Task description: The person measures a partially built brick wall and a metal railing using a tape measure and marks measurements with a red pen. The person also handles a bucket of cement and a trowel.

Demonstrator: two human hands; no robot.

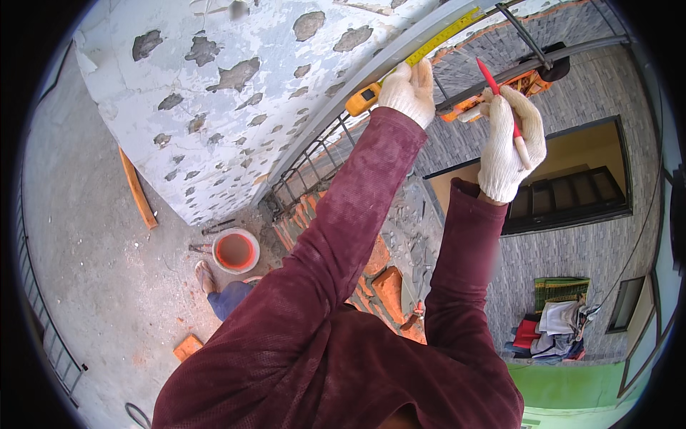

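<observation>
In a white knitted glove, my left hand (407, 92) presses the yellow blade of a tape measure (442, 36) against a grey metal profile (375, 67) along the wall's edge. The yellow tape case (362, 100) hangs just left of that hand; whether the fingers also grip it is hidden. My right hand (512, 142), gloved alike, holds a red marking pencil (489, 78) with its tip pointing up and left, a little apart from the tape. Beyond that hand runs a dark metal bar (466, 96), with an orange patterned cloth (528, 83) behind it.
A white wall (214, 107) with chipped patches stands at left. On the floor below are a bucket (236, 251) of murky liquid, a wooden strip (136, 187) and a brick piece (187, 347). Broken bricks (389, 294) and mortar lie beneath my arms, beside a metal grille (311, 161).
</observation>
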